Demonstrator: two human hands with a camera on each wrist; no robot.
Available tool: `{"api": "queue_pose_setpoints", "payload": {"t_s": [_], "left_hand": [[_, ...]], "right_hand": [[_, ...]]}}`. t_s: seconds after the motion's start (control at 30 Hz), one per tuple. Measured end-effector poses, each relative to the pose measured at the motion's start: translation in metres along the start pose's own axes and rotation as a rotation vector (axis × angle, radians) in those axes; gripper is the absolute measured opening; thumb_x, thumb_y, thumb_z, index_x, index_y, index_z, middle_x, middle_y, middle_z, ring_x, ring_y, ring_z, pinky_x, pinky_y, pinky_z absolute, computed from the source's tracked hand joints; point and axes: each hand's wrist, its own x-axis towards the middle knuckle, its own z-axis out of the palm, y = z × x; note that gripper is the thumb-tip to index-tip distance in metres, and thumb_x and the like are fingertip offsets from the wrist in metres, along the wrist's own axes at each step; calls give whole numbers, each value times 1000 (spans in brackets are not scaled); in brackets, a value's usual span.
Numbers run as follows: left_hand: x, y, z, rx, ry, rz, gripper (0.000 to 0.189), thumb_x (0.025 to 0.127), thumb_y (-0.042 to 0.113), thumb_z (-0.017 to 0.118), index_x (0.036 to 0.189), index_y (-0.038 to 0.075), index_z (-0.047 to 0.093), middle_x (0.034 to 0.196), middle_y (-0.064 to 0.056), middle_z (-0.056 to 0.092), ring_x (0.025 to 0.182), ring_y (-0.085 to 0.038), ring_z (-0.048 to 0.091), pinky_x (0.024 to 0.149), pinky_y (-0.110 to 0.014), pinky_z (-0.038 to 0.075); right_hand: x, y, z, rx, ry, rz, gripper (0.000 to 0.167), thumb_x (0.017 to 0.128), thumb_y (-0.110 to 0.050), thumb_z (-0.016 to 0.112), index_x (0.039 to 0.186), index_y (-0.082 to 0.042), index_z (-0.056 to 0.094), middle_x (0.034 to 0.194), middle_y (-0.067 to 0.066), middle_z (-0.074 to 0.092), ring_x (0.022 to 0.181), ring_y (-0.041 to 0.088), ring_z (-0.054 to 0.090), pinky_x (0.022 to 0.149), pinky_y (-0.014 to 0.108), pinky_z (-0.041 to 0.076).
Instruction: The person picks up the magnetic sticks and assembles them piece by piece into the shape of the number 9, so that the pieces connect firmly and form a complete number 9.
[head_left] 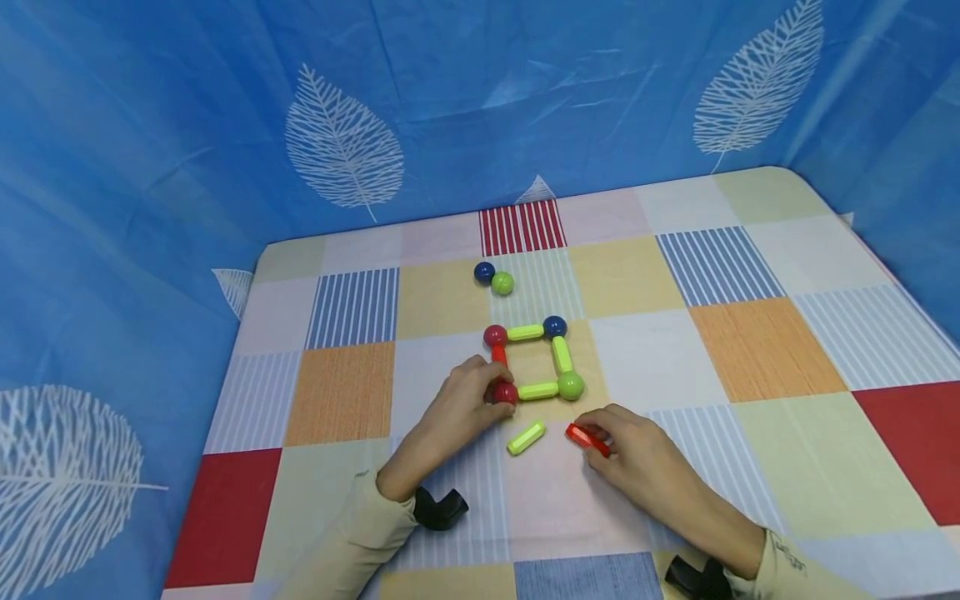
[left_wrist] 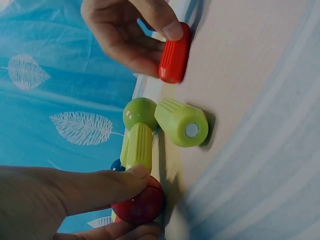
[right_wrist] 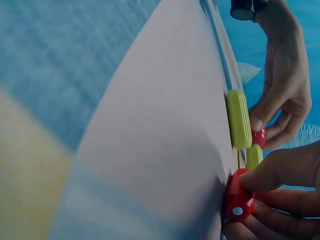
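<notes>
A square of magnetic rods and balls lies flat on the table in the head view. Its lower left red ball (head_left: 506, 393) is pinched between the thumb and fingers of my left hand (head_left: 461, 404). A green ball (head_left: 571, 385), a blue ball (head_left: 555, 326) and another red ball (head_left: 495, 335) form the other corners. Three sides are yellow-green rods; the left side is a red rod (head_left: 499, 354). My right hand (head_left: 648, 454) pinches a loose red magnetic rod (right_wrist: 236, 197), low over the cloth. Between the hands lies a loose yellow-green rod (left_wrist: 181, 124), its silver end visible in the left wrist view.
Beyond the square, a blue ball (head_left: 484, 272) and a green ball (head_left: 502, 283) sit side by side. A patchwork cloth (head_left: 637, 358) covers the table. Blue leaf-printed curtain (head_left: 487, 100) hangs along the back and sides.
</notes>
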Motion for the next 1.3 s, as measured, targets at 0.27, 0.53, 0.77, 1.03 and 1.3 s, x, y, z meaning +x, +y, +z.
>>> {"api": "queue_pose_setpoints", "payload": {"t_s": [0.27, 0.53, 0.77, 1.03, 1.3], "left_hand": [[-1, -2, 0, 1, 16, -2, 27, 80, 10, 82, 103, 7, 70, 90, -4, 57, 78, -16, 54, 63, -23, 46], [-2, -2, 1, 3, 14, 6, 27, 80, 9, 82, 104, 6, 70, 91, -5, 58, 78, -18, 55, 64, -23, 46], [-1, -1, 1, 4, 9, 6, 27, 80, 10, 82, 104, 6, 70, 91, -5, 58, 78, -17, 54, 63, -23, 46], [0, -1, 0, 12, 4, 0, 27, 81, 10, 81, 104, 6, 69, 91, -4, 57, 79, -17, 54, 63, -23, 46], [1, 0, 0, 13, -15, -11, 27, 81, 10, 81, 105, 6, 69, 91, -4, 56, 79, -17, 53, 64, -24, 46]], "right_hand": [[1, 18, -9, -19, 87, -7, 32, 71, 2, 76, 102, -6, 71, 88, 0, 65, 71, 9, 60, 60, 27, 50], [10, 21, -9, 35, 122, 19, 32, 72, 2, 77, 102, -3, 70, 85, 0, 64, 70, 9, 60, 62, 26, 52], [18, 18, -6, 65, 138, 20, 30, 73, 1, 75, 102, -4, 70, 84, 0, 64, 70, 10, 60, 63, 27, 52], [21, 15, -2, 98, 131, 44, 29, 73, 1, 76, 101, -2, 68, 84, 2, 64, 72, 12, 61, 63, 27, 52], [19, 11, 4, 179, 127, 93, 27, 73, 0, 80, 95, -5, 65, 84, 3, 63, 72, 12, 62, 64, 26, 54]]}}
